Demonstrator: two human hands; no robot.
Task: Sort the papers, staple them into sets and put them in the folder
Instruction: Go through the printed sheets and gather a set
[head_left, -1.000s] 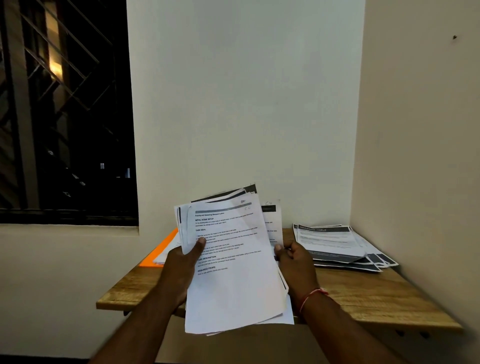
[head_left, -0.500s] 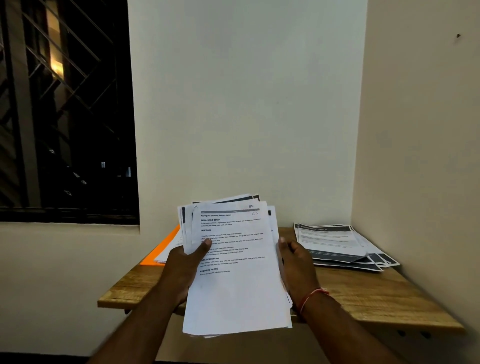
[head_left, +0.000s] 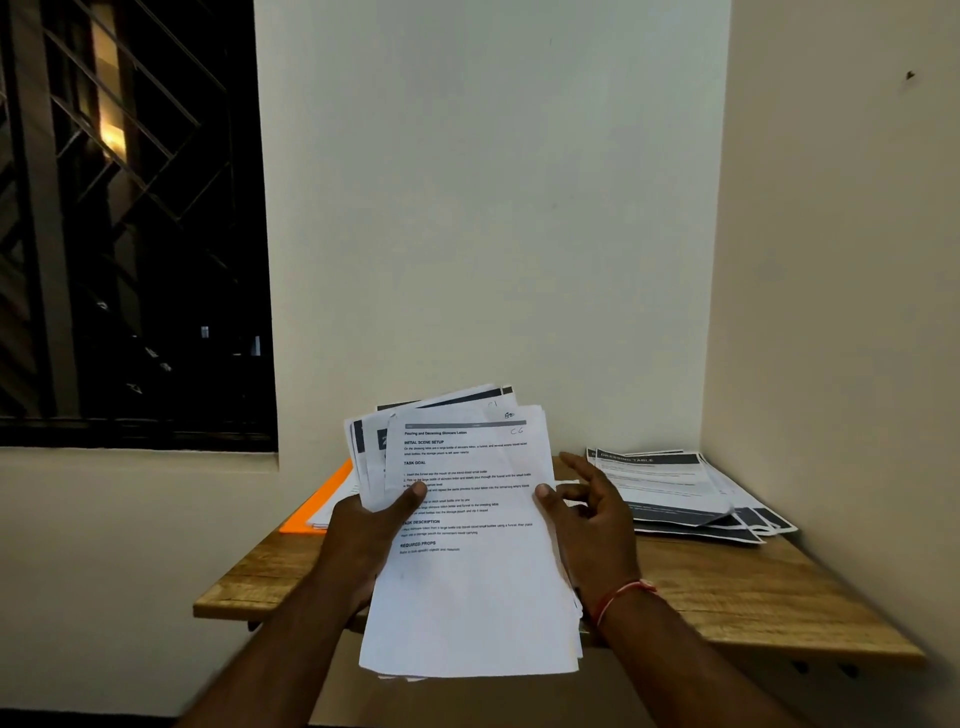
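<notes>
I hold a fanned stack of printed papers (head_left: 467, 587) upright in front of me, above the near edge of the wooden shelf-table (head_left: 737, 597). My left hand (head_left: 363, 540) grips the stack's left side, thumb on the top sheet. My right hand (head_left: 592, 519) is at the stack's right edge. Its thumb tip touches the top sheet and its fingers are spread loosely beside the paper. An orange folder (head_left: 317, 506) lies at the table's back left with white sheets on it. No stapler is visible.
A second pile of papers with dark headers (head_left: 691, 493) lies fanned at the back right, against the right wall. A barred window (head_left: 130, 223) fills the left. Walls close the table in at the back and right.
The fanned sheets have been pushed together into a tighter stack. My right hand has loosened from gripping the right edge to spread fingers with only the thumb on the paper.
</notes>
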